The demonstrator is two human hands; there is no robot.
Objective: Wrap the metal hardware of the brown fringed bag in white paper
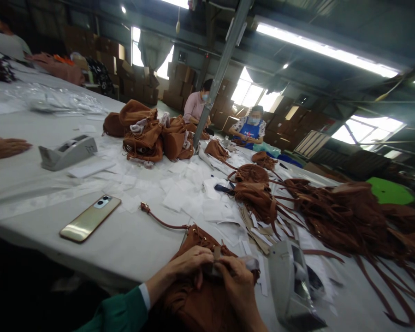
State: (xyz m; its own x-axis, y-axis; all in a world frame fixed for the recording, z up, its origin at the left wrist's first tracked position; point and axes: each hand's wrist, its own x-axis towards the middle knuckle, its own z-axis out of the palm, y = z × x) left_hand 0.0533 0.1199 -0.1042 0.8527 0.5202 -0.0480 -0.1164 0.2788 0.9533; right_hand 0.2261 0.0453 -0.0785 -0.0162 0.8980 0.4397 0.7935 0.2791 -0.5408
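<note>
A brown drawstring bag (200,304) lies in front of me at the near table edge, with a thin strap ending in a tassel reaching out to the left. Both hands meet over its gathered top. My left hand (192,260) is closed, fingertips pinched at a short brown strip (217,252). From the other side my right hand (238,279) pinches at that same strip, fingers bent. Whitish wrapping (251,263) shows just beyond the right hand. What lies under the fingertips is partly hidden.
A grey tape dispenser (285,281) stands close on the right, another tape dispenser (71,152) at left. A phone (90,219) lies nearby. White paper pieces (180,191), stacked brown bags (145,133) and a strap-trailing bag heap (346,216) cover the table. Two people work across it.
</note>
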